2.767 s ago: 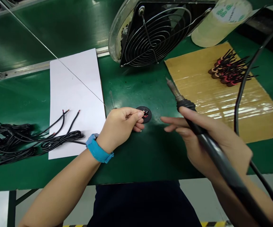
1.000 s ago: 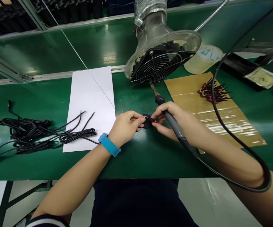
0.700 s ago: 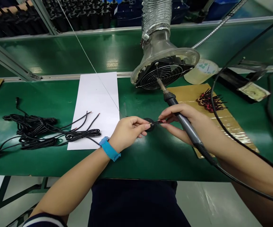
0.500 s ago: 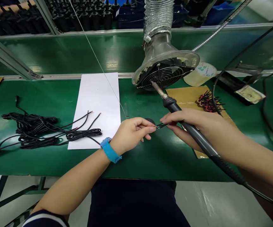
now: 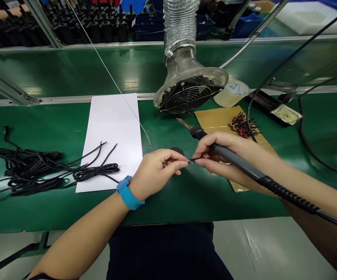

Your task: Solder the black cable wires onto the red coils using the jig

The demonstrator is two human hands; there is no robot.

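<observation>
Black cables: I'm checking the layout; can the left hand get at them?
Probably yes: the black cables lie near the left hand, nothing visibly blocking, though its fingers pinch thin wire.

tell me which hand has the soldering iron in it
The right hand: it holds the soldering iron along with a small red part, while the left hand, wearing the blue wristband, pinches thin wires and no iron.

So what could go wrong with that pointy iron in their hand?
The right hand holds the soldering iron while also pinching thin wires, so something might slip. If the iron's tip is hot, it could burn the nearby left hand. The black cord crosses in front of the pile of wired parts and might snag it.
</observation>
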